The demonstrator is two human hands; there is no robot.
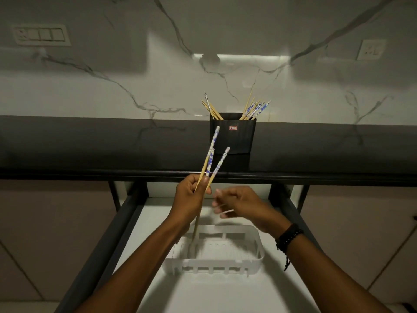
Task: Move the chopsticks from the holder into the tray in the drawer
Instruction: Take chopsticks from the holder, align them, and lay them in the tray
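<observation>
A black holder stands on the dark counter, with several wooden chopsticks with blue-and-white ends fanning out of it. My left hand grips a few chopsticks; their patterned ends point up toward the holder and their plain tips reach down to the white slotted tray in the open drawer. Just to the right, my right hand is blurred by motion, fingers loosely curled near the held chopsticks. Whether it holds anything is unclear.
The open drawer has a white floor and dark side rails. The dark counter edge runs across above it. Wall sockets sit on the marble backsplash. Cabinet fronts flank the drawer.
</observation>
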